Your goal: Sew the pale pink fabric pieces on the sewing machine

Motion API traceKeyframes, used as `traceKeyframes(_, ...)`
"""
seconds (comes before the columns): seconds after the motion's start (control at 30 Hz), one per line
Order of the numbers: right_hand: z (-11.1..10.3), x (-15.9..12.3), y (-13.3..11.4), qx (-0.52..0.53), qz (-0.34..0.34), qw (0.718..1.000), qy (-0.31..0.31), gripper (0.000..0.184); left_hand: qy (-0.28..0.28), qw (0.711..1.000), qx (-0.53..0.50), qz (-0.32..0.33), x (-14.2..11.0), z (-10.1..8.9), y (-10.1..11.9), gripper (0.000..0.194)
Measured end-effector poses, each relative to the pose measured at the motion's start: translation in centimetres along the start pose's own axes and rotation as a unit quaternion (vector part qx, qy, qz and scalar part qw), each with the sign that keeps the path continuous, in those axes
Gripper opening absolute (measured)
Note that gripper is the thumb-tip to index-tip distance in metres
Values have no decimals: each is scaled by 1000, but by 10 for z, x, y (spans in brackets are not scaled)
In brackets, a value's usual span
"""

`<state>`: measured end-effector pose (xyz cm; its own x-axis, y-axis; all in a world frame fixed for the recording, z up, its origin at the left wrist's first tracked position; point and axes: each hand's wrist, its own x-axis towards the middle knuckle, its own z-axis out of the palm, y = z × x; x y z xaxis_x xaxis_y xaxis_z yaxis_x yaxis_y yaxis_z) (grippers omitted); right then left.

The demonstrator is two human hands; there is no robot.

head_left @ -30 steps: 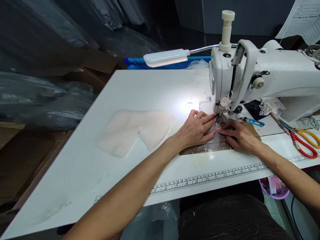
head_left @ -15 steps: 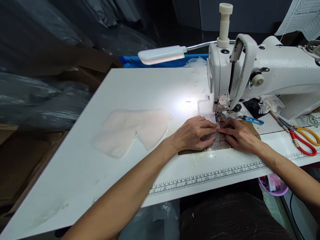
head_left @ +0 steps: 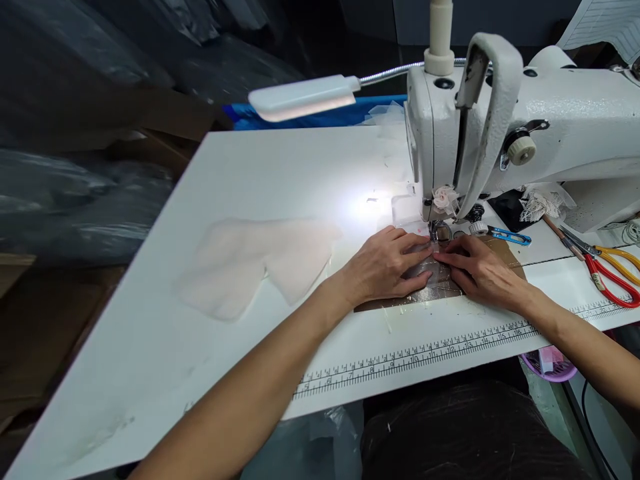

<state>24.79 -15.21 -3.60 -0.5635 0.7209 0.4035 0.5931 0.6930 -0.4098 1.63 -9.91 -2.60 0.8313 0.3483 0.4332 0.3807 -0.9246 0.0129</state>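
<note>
Right of centre: left hand (head_left: 387, 265), spread, and right hand (head_left: 480, 270), its pinch unclear, nearly together on sheer fabric (head_left: 441, 275) by presser foot (head_left: 440, 232), alignment seemingly calling for steadiness.

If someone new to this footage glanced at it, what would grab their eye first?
Probably the big white sewing machine filling the upper right, with both the left hand and right hand close together just under its needle area. Next, likely the pale pink fabric piece lying on the white tabletop left of the hands, and the red- and yellow-handled scissors at the right edge.
</note>
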Motion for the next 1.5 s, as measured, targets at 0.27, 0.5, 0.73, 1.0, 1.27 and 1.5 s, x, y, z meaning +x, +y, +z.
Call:
traceKeyframes(0.27,1,-1,-1,-5,10,1000,-4,35,-20,998,35,-49,5,3,2,32)
traceKeyframes(0.5,8,-2,7,-20,39,999,-19,38,-12,991,58,-119,9,11,5,34)
traceKeyframes(0.73,-9,2,9,53,112,992,-18,40,85,986,93,-113,12,11,0,24)
traceKeyframes(1.0,-11,8,12,109,188,975,43,32,-20,988,29,-152,24,4,-57,40)
traceKeyframes(1.27,-11,8,10,106,183,976,39,30,-3,996,-53,-67,10,-6,-14,27)
traceKeyframes(1.5,-8,6,12,108,169,979,35,31,22,979,-191,-63,2,2,5,20)
